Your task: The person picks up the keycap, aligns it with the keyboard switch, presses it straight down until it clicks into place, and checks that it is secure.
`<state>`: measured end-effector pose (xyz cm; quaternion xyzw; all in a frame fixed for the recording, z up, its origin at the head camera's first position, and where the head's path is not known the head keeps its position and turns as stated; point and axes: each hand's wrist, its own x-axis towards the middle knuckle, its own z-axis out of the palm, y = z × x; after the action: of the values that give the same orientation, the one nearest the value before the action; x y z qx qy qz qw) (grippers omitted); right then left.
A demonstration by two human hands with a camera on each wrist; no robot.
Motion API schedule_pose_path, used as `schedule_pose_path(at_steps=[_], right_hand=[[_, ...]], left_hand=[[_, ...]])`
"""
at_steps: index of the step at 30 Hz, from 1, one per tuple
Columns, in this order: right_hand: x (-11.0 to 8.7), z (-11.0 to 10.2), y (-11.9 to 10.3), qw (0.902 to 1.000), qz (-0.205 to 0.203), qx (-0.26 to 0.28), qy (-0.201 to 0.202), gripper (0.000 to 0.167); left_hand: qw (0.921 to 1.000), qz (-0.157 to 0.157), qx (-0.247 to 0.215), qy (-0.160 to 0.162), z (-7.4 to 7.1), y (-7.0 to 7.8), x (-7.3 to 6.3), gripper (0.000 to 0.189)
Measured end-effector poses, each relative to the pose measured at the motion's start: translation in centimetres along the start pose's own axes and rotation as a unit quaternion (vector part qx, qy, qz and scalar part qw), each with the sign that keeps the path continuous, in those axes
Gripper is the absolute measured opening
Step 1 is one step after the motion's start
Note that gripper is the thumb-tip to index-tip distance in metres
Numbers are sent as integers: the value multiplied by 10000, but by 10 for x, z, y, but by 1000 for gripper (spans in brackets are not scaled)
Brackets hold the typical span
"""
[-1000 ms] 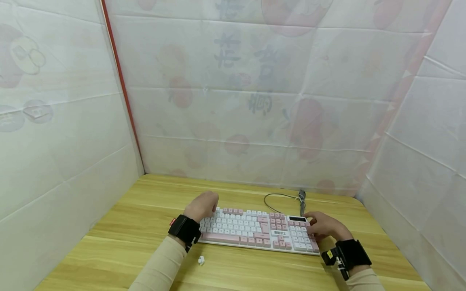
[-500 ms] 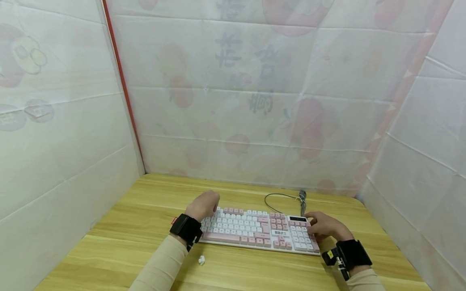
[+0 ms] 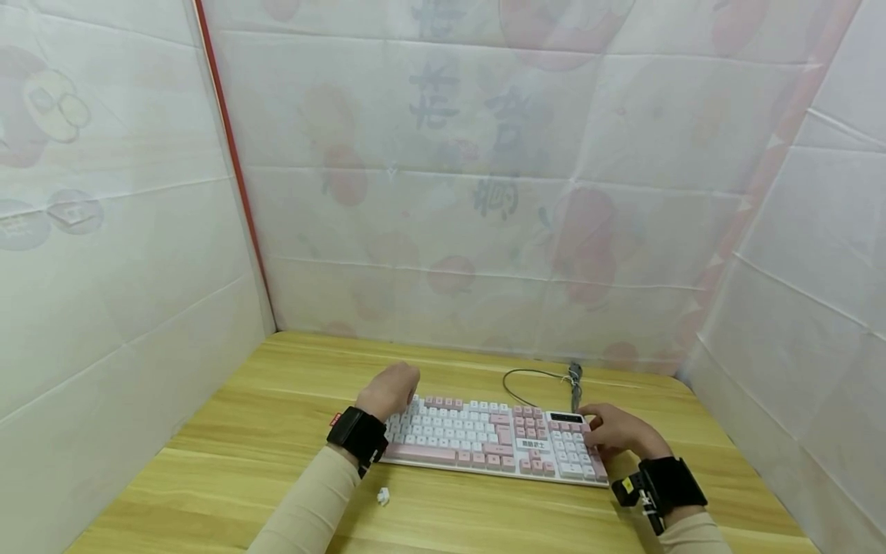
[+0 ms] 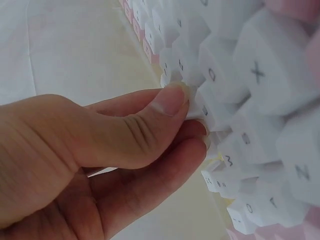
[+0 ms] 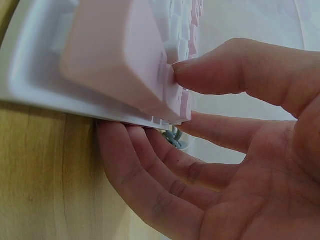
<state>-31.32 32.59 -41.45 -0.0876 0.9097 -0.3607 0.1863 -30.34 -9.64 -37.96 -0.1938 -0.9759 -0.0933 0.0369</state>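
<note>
A pink and white keyboard (image 3: 450, 431) lies on the wooden table, its number pad to the right. Over its upper left keys is my left hand (image 3: 388, 391). In the left wrist view, the thumb and fingers of the left hand (image 4: 125, 145) pinch a white keycap (image 4: 194, 111) among the letter and number keys; the fingertips partly cover it. My right hand (image 3: 619, 429) grips the keyboard's right end. The right wrist view has the thumb of the right hand (image 5: 250, 130) on a pink key (image 5: 110, 60), with the other fingers against the edge and underside.
A small white piece (image 3: 384, 496), perhaps a loose keycap, lies on the table (image 3: 471, 512) in front of the keyboard. Behind the keyboard a grey cable (image 3: 574, 381) is bundled. Pale printed sheets (image 3: 429, 231) enclose the table at the back and sides.
My left hand and wrist have shifted very slightly to the right over the same keys. The right hand and the keyboard look unmoved.
</note>
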Motion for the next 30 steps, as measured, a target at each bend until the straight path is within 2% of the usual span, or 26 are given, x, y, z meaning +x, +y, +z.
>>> schedule_pose_path(at_steps=[6,17,30], right_hand=[[0,1,-1,9999,41,-85,37,73],[0,0,2,10000,-15,-67,-20,72],[1,0,0,10000,17,-84,3,71]], left_hand=[[10000,-41,67,3,2,0,-1,52],[9999,-103,-88,73,1,1,-1,54],[9997,-251,3,-79,4,1,5,49]])
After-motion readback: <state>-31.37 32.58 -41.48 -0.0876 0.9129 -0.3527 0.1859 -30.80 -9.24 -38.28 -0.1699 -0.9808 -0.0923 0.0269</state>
